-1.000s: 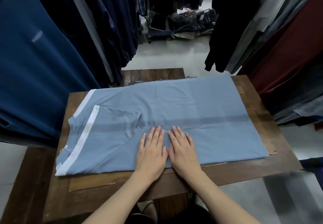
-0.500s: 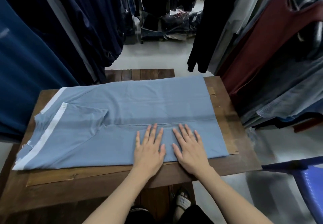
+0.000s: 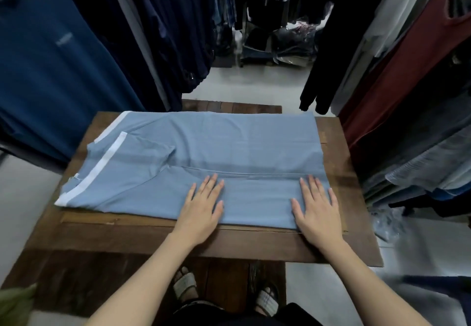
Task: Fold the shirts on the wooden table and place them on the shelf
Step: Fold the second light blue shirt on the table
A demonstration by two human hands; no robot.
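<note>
Racks of hanging clothes crowd in on both sides of the wooden table. The light blue shirt lies spread along it, its near side already turned over onto the body so that a long folded edge runs across the middle. We have both palms flat on that turned strip: our left hand near the middle and our right hand at the hem end. Each has its fingers straight and slightly fanned, pressing down and holding nothing. The sleeve with its white band lies at the left end. To do this step well, we judge the pressure should be even, with strokes outward toward both ends so no crease gets trapped. The near edge should also run straight along the table's edge before the next fold. We see no shelf from here.
</note>
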